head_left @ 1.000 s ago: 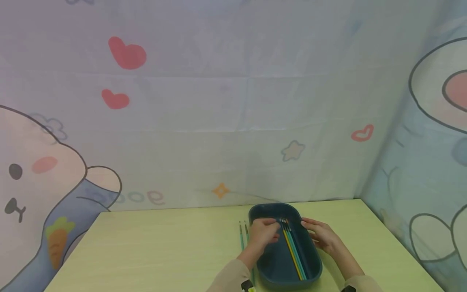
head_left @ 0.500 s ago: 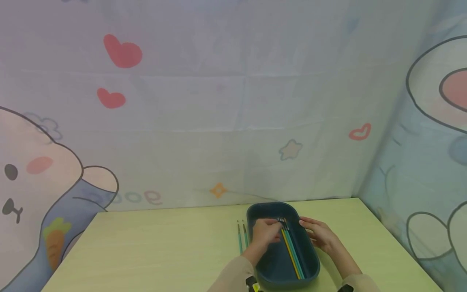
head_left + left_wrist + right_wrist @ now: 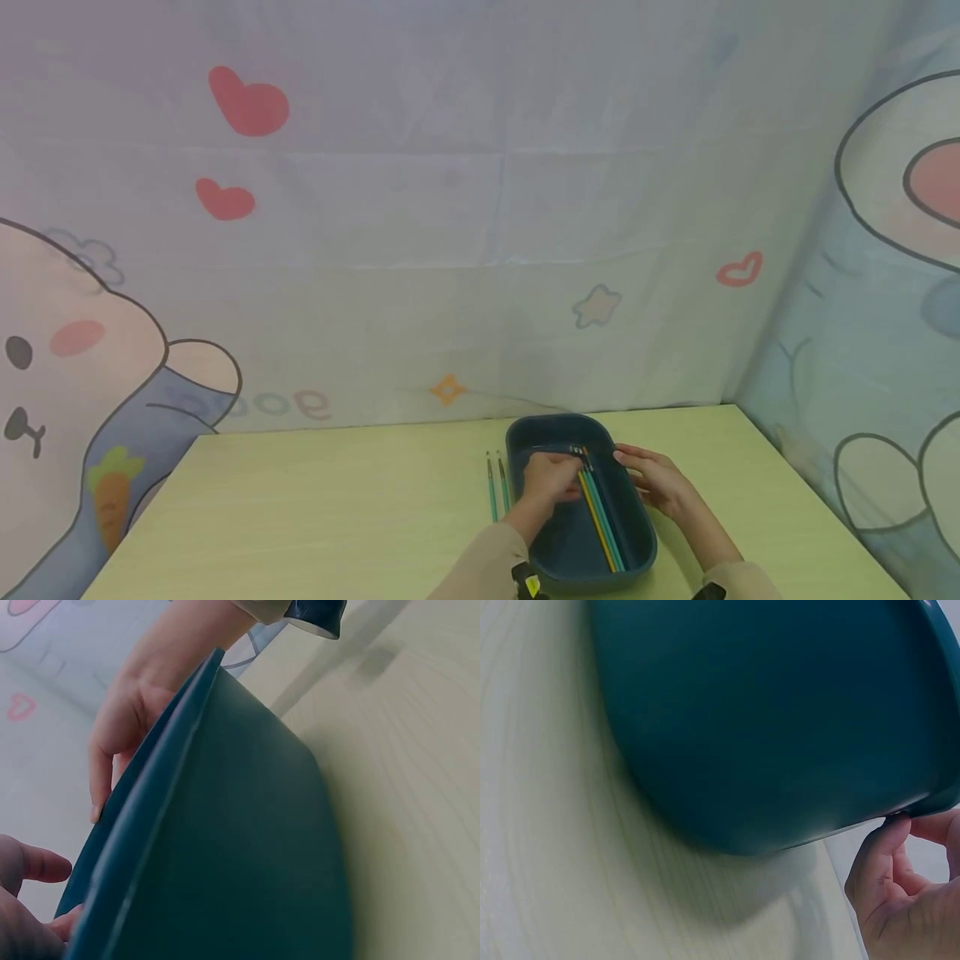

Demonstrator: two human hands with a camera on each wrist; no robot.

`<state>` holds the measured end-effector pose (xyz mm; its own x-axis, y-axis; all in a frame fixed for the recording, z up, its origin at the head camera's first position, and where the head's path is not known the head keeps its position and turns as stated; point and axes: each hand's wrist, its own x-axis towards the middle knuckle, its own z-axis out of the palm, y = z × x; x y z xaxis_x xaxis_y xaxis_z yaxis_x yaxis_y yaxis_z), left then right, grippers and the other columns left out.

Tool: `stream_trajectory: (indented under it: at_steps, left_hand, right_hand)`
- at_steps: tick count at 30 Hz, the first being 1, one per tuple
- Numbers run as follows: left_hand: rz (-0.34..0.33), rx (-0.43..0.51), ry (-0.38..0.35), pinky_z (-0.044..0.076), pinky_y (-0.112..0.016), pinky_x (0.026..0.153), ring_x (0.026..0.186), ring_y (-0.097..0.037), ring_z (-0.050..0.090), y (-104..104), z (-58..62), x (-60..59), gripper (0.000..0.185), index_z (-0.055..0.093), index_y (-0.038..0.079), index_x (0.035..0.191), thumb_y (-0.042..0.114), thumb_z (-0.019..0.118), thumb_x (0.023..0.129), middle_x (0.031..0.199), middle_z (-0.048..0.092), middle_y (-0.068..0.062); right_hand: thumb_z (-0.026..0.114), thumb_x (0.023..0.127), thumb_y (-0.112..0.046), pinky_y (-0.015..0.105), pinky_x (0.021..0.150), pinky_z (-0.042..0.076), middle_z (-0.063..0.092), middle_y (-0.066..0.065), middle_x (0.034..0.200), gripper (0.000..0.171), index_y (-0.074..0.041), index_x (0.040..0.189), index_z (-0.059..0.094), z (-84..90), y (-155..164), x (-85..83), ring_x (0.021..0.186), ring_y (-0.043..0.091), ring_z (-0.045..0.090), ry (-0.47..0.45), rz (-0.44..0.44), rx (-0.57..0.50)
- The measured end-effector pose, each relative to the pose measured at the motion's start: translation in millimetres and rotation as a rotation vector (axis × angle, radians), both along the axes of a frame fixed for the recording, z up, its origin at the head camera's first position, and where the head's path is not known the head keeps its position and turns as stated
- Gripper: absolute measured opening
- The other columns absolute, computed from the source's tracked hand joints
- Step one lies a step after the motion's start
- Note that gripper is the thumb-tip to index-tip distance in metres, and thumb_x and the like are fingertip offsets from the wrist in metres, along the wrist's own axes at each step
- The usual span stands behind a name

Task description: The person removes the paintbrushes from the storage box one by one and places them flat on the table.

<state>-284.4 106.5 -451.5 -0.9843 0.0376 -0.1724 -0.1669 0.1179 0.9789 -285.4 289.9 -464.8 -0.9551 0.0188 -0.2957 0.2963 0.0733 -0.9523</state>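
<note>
L forearm, beige sleeve, comes up from bottom edge of head view & angles in over the tray's left wall. Left hand (image 3: 550, 479) sits inside the dark teal oval tray (image 3: 525, 433), fingers curled twd the top ends of the pencils (image 3: 600, 521) lying in it; looks like a pinch on the pencil tips but too small to tell for sure. In L wrist view only the thumb & part of a fingertip of the left hand (image 3: 26, 900) show at lower left, thumb sticking out straight, just beside the tray wall (image 3: 225, 847).

R forearm comes up from bottom right corner. Right hand (image 3: 656, 483) is outside the tray, against its right wall near the far end. Fingers loosely together, slightly bent, tips touching the rim. R wrist view: right hand (image 3: 911, 889) w/ one fingertip up under the tray rim (image 3: 780, 727), other fingers curled loosely behind it, not wrapped round anything.

Tray: long oval, deep walls, dark teal, sits on pale yellow-green table (image 3: 337, 517) near its right-rear part, long axis running away from the person. Inside: a few pencils bundled along the right side, yellow, teal, green shafts, tips twd far end.

Two more pencils (image 3: 497, 492) (teal/green) lie on the table just left of the tray, parallel to it, not touching the hands. Cartoon-print curtain (image 3: 450, 208) behind table.
</note>
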Motion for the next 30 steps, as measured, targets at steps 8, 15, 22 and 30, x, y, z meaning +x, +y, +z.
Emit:
stream_trajectory:
  at_steps: [8, 15, 22, 30]
  left_hand:
    - [0.007, 0.0, -0.021, 0.061, -0.032, 0.062, 0.063, -0.015, 0.065, 10, -1.3, -3.4, 0.025, 0.07, -0.004, 0.099, 0.011, 0.064, 0.08, 0.086, 0.069, -0.012]
    - [0.034, -0.006, -0.028, 0.062, -0.034, 0.063, 0.064, -0.018, 0.067, 14, -5.1, -5.0, 0.024, 0.069, -0.006, 0.099, 0.01, 0.065, 0.081, 0.082, 0.069, -0.009]
    - [0.048, -0.013, -0.025, 0.061, -0.033, 0.061, 0.064, -0.019, 0.067, 16, -9.1, -5.8, 0.026, 0.066, -0.008, 0.1, 0.01, 0.067, 0.082, 0.08, 0.068, -0.011]
    - [0.049, -0.033, -0.001, 0.061, -0.033, 0.059, 0.062, -0.02, 0.068, 16, -12.3, -6.1, 0.026, 0.067, -0.008, 0.098, 0.01, 0.071, 0.08, 0.076, 0.067, -0.011]
  right_hand:
    - [0.059, 0.094, -0.03, 0.025, 0.073, 0.056, 0.068, -0.006, 0.1, 0.059, 0.002, 0.141, 0.042, -0.5, 2, -1.7, 0.091, 0.011, 0.064, -0.003, 0.001, -0.002]
    - [0.06, 0.094, -0.03, 0.026, 0.073, 0.056, 0.067, -0.005, 0.101, 0.06, 0.002, 0.142, 0.041, -1.2, 1, -1.6, 0.091, 0.012, 0.064, -0.007, 0.0, -0.006]
    - [0.06, 0.094, -0.03, 0.025, 0.073, 0.056, 0.065, -0.005, 0.103, 0.062, 0.002, 0.142, 0.04, -0.3, -1, -1.0, 0.091, 0.011, 0.064, -0.001, 0.006, -0.015]
    - [0.06, 0.094, -0.029, 0.024, 0.07, 0.056, 0.066, -0.006, 0.1, 0.06, 0.002, 0.142, 0.04, -0.6, 1, 0.4, 0.086, 0.009, 0.064, -0.002, -0.006, -0.018]
